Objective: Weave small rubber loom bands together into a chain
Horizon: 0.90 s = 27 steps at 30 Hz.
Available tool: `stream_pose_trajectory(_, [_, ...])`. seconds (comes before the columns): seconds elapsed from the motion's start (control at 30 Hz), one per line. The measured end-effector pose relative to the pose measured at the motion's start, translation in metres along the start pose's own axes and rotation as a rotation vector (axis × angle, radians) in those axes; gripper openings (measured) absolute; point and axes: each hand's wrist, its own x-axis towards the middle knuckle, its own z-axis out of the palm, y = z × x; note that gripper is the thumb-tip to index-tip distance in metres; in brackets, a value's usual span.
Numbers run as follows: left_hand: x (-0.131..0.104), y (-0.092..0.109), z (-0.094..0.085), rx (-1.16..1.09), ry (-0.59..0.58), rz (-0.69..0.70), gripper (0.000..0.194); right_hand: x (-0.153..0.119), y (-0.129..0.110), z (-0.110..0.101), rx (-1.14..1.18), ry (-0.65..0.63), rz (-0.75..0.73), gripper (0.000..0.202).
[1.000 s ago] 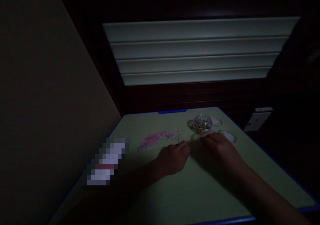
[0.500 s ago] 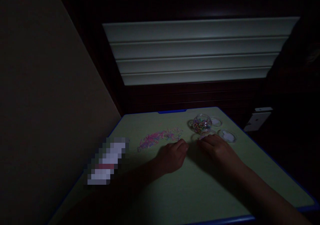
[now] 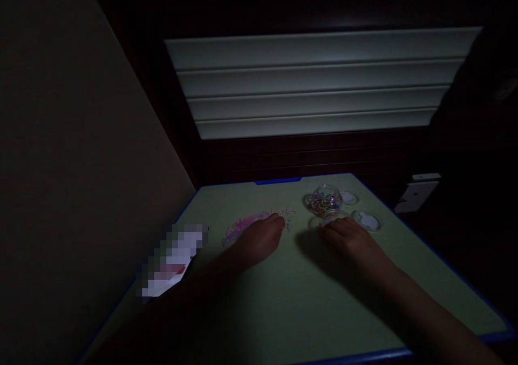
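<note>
A loose pile of thin bands (image 3: 238, 227), mostly pink and purple and looking like small rubber bands, lies spread across the table. My left hand (image 3: 261, 238) is over the right part of this pile, fingers curled together; whatever may be between the fingertips is hidden. To the right, my right hand (image 3: 350, 238) is closed at the near side of a small clear jar (image 3: 336, 214), which the fingers partly cover. Just behind stands another clear round jar (image 3: 326, 198) filled with multicoloured bands.
Two clear round lids, a nearer lid (image 3: 367, 221) and a farther lid (image 3: 348, 197), lie right of the jars. A pixelated white and red item (image 3: 174, 262) is at the table's left edge. The pale green table (image 3: 283, 311) has blue edging. White boxes (image 3: 416, 196) stand beyond it.
My left hand has moved left, from the gap between the pile and the jars onto the bands. My right hand stays at the small jar.
</note>
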Motion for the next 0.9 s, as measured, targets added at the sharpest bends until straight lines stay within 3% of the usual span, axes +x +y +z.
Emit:
stream_pose_trajectory(0.23, [0.001, -0.008, -0.008, 0.029, -0.035, -0.058, 0.026, 0.0, 0.001, 0.001, -0.002, 0.013, -0.001, 0.014])
stream_pose_trajectory(0.43, [-0.002, 0.001, 0.004, 0.144, -0.049, 0.008, 0.025, 0.0, 0.0, -0.002, -0.006, -0.011, 0.007, 0.014])
stream_pose_trajectory(0.9, [0.002, 0.01, 0.023, 0.205, -0.021, -0.001, 0.027, -0.002, 0.001, 0.001, -0.006, 0.009, -0.008, 0.012])
